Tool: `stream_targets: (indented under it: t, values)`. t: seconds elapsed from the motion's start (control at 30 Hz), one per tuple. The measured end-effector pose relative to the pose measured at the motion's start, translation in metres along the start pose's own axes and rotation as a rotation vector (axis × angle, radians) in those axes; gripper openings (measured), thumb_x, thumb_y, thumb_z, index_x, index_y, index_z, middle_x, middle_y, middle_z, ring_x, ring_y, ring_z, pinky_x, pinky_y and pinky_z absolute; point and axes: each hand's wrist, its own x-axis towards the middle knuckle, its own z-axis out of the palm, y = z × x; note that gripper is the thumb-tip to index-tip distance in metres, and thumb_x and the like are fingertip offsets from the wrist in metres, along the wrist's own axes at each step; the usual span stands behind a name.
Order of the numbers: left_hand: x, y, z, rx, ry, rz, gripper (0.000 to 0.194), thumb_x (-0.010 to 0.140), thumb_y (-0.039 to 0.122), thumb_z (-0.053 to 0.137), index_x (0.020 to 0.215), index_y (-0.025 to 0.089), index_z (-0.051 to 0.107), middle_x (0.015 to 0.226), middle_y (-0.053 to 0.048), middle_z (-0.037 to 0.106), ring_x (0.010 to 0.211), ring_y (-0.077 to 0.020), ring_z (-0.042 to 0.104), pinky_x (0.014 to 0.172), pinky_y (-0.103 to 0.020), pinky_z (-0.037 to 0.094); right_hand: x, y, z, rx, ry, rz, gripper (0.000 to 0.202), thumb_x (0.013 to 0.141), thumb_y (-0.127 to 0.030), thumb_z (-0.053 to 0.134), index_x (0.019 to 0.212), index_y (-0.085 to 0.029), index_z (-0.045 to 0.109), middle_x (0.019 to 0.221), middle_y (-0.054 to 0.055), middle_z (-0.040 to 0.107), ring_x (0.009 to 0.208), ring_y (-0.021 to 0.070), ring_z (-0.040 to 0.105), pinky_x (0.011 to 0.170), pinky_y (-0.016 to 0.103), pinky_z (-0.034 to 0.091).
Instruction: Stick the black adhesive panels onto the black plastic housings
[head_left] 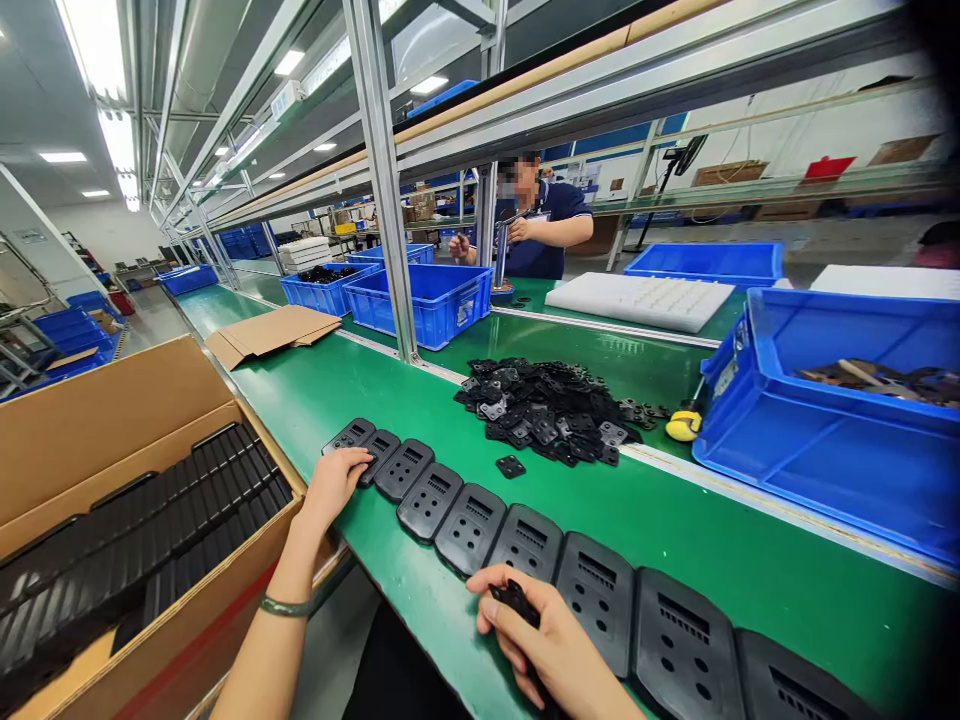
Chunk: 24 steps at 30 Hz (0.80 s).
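Observation:
A row of black plastic panels, each with slots and round holes, runs along the near edge of the green bench. At the row's far end my left hand has its fingers bent together against a panel; whatever the fingertips pinch is hidden. My right hand hovers over the middle of the row, closed around several small black plates. Behind the row lies a heap of similar small black plates, with a single loose plate in front of it.
An open cardboard box packed with black panels stands at left. Blue bins and a yellow-handled tool sit at right. Flat cardboard lies farther along. A metal post rises from the bench. A co-worker works opposite.

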Motion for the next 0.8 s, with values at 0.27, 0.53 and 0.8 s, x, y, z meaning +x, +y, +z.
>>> stream_targets:
  t: [0.27, 0.53, 0.8]
  values:
    - [-0.01, 0.009, 0.006, 0.07, -0.057, 0.014, 0.034, 0.088, 0.012, 0.043, 0.112, 0.017, 0.066, 0.123, -0.013, 0.063, 0.116, -0.0253, 0.058, 0.102, -0.043, 0.044, 0.002, 0.003, 0.001, 0.019, -0.003, 0.005, 0.044, 0.071, -0.048, 0.066, 0.1, -0.018, 0.054, 0.067, -0.003, 0.054, 0.04, 0.0039, 0.03, 0.03, 0.014, 0.031]
    - [-0.02, 0.018, 0.013, 0.072, 0.003, -0.027, 0.038, 0.087, 0.011, 0.039, 0.117, 0.012, 0.063, 0.127, -0.018, 0.059, 0.12, -0.0299, 0.054, 0.105, -0.051, 0.037, 0.005, 0.008, 0.0, 0.023, 0.003, -0.004, 0.047, 0.07, -0.049, 0.066, 0.103, -0.018, 0.052, 0.067, -0.004, 0.052, 0.038, 0.0034, 0.029, 0.029, 0.014, 0.03]
    - [-0.027, 0.076, -0.006, -0.168, 0.054, -0.034, 0.032, 0.092, 0.026, 0.043, 0.115, 0.021, 0.063, 0.118, -0.01, 0.064, 0.104, -0.0225, 0.061, 0.089, -0.036, 0.05, 0.003, 0.002, 0.001, 0.019, -0.008, -0.01, 0.043, 0.07, -0.041, 0.066, 0.102, -0.019, 0.049, 0.065, -0.007, 0.05, 0.036, 0.003, 0.03, 0.028, 0.015, 0.029]
